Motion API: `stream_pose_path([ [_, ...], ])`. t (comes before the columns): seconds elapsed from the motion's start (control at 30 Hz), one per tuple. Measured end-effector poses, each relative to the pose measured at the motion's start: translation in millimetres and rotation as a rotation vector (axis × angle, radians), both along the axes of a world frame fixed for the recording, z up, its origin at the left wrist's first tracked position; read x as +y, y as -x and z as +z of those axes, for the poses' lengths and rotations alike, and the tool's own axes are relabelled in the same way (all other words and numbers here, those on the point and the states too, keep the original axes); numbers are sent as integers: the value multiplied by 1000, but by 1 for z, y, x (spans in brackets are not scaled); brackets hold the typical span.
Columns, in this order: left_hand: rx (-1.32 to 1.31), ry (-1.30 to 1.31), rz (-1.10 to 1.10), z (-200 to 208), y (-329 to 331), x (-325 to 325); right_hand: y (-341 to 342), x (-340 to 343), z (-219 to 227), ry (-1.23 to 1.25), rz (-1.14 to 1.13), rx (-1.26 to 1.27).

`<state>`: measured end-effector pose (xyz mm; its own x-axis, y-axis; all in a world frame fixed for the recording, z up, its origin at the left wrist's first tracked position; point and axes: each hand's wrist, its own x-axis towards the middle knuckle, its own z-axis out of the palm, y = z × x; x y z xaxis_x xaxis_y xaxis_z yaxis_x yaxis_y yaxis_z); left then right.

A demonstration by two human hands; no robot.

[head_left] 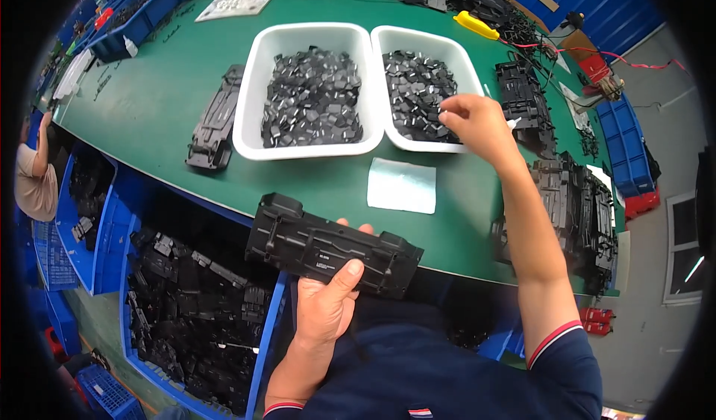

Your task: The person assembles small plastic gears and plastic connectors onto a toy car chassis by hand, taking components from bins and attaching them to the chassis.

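My left hand (326, 308) grips a long black plastic chassis (328, 250) in front of my body, thumb pressed on its face and fingers behind it. Over the right white bin (471, 73), my right hand (477, 125) has its thumb and fingertips pinched together; whatever is between them is too small to make out. Small black plastic pieces (418, 88) fill the bottom of that bin. Beside it, the left white bin (248, 114) holds similar small black pieces (313, 99). A pale square sheet (401, 186) lies on the green table (313, 181) in front of the bins.
Another black chassis (215, 121) lies left of the bins. More chassis (570, 211) are stacked at the right edge, near a yellow-handled tool (476, 24) with a red cord. Below the table's front edge, a blue crate (274, 323) holds black parts. Another person (37, 170) is at far left.
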<state>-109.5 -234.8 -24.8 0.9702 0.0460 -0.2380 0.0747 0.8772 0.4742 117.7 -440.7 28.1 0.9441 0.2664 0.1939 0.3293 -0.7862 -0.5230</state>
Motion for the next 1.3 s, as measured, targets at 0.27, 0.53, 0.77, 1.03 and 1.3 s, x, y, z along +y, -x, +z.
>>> stream_pose_path([
  [0.27,12,57,-17,-3,-2,5,-29,10,-11,109,-41,146],
  [0.53,-19,-15,-47,-6,2,-3,20,-2,10,-870,-51,197],
  [0.77,-28,-56,-89,2,1,-17,49,-19,7,-1003,-33,315],
  [1.03,-25,-88,-83,4,-4,-27,53,-25,2,-1051,-61,359],
  [1.3,11,-107,-95,3,-13,-23,65,-19,3,-917,-113,288],
])
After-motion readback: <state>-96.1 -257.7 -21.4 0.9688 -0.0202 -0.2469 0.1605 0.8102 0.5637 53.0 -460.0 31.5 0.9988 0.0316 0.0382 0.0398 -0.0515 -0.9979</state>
